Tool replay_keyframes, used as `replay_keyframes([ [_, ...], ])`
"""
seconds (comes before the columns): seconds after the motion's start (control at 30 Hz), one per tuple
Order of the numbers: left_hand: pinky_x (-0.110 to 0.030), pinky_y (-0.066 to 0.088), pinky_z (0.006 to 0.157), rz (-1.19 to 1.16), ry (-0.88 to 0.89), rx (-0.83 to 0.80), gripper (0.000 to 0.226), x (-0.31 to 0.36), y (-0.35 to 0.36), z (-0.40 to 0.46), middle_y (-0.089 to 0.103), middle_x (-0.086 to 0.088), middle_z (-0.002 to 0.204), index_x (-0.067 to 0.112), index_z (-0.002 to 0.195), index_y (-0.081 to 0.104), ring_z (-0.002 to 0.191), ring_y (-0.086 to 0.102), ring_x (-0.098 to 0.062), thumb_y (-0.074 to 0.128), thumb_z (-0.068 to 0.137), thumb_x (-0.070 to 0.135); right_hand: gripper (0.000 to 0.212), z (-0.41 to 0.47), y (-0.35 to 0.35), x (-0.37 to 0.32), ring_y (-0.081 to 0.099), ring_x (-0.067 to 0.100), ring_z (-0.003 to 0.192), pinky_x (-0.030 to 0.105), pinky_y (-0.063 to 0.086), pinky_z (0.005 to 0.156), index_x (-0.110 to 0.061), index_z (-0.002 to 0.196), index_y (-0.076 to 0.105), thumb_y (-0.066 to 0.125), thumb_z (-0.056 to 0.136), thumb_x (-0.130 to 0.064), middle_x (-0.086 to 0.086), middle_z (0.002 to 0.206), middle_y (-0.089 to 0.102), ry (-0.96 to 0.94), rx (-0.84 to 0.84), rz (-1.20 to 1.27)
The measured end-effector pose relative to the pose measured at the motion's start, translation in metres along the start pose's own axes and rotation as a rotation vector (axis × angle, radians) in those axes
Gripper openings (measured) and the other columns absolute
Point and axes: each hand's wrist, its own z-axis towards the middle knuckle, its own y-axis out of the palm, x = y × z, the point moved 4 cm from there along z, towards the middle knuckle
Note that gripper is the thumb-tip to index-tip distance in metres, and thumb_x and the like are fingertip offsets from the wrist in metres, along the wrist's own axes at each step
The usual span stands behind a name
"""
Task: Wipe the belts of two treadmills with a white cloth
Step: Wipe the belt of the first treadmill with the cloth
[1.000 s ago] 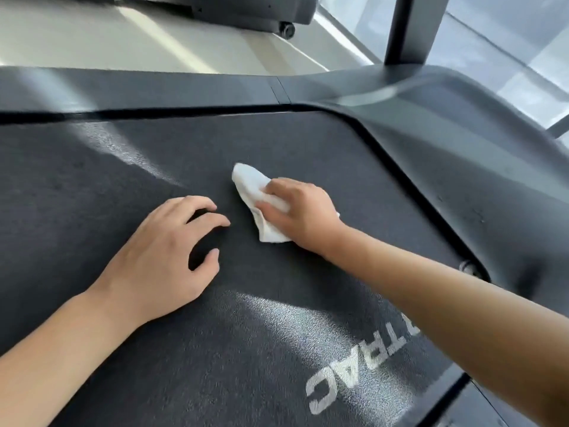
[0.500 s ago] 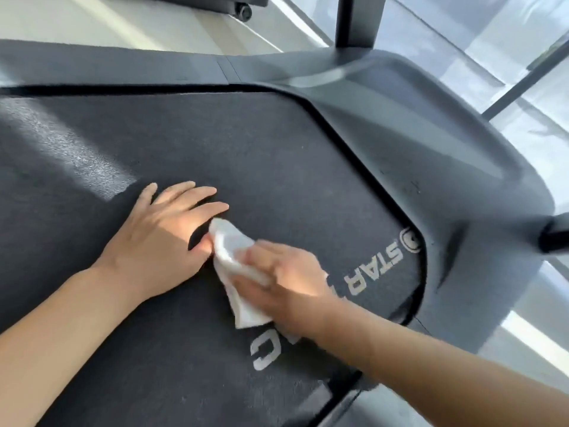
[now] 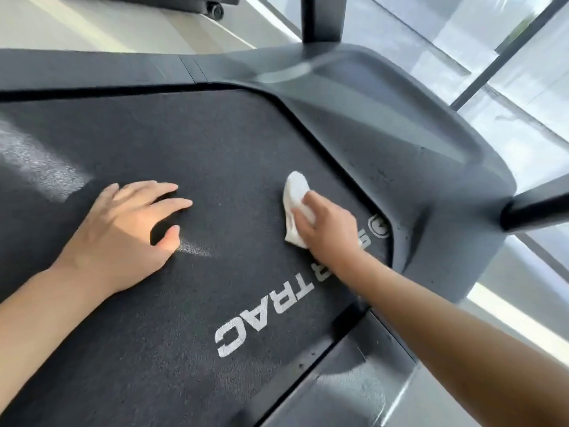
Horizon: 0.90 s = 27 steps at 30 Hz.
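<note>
The dark treadmill belt with white lettering fills most of the view. My right hand presses a crumpled white cloth onto the belt near its right front corner, beside the round logo. The cloth sticks out above and to the left of my fingers. On the belt's left part rests my left hand, palm down with fingers spread, holding nothing.
The grey motor cover curves around the belt's front and right. Black uprights rise from it, and another bar juts in at right. A grey side rail runs bottom right. A second machine's base with a wheel stands at top.
My right hand has slid the cloth away from my left hand, to the right across the belt toward the logo. My left hand stays planted on the belt.
</note>
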Motion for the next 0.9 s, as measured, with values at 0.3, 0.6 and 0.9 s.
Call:
replay_keyframes([
  [0.3, -0.054, 0.033, 0.121, 0.017, 0.085, -0.115, 0.059, -0.009, -0.018, -0.058, 0.051, -0.008, 0.154, 0.018, 0.144, 0.06, 0.146, 0.043, -0.033, 0.038, 0.095, 0.042, 0.025, -0.118, 0.002, -0.121, 0.058, 0.025, 0.08, 0.038, 0.045, 0.065, -0.013, 0.101, 0.064, 0.064, 0.098, -0.037, 0.0, 0.089, 0.058, -0.743, -0.274, 0.301],
  [0.6, -0.055, 0.035, 0.122, 0.006, 0.117, -0.179, 0.058, -0.05, -0.063, -0.139, 0.043, 0.004, 0.163, 0.025, 0.152, 0.054, 0.153, 0.037, -0.024, 0.038, 0.101, 0.047, 0.028, -0.027, -0.003, -0.006, 0.056, 0.026, 0.073, 0.039, 0.044, 0.068, -0.018, 0.095, 0.053, 0.051, 0.093, -0.046, -0.002, 0.073, 0.059, 0.227, 0.068, 0.047],
  [0.9, -0.055, 0.035, 0.122, 0.062, 0.081, -0.189, 0.059, -0.091, -0.088, -0.169, 0.039, 0.005, 0.165, 0.025, 0.154, 0.051, 0.153, 0.036, -0.025, 0.039, 0.1, 0.045, 0.021, -0.188, 0.019, -0.284, 0.059, 0.033, 0.07, 0.043, 0.046, 0.054, -0.011, 0.089, 0.062, 0.067, 0.094, -0.031, 0.005, 0.081, 0.058, -0.828, -0.322, 0.402],
])
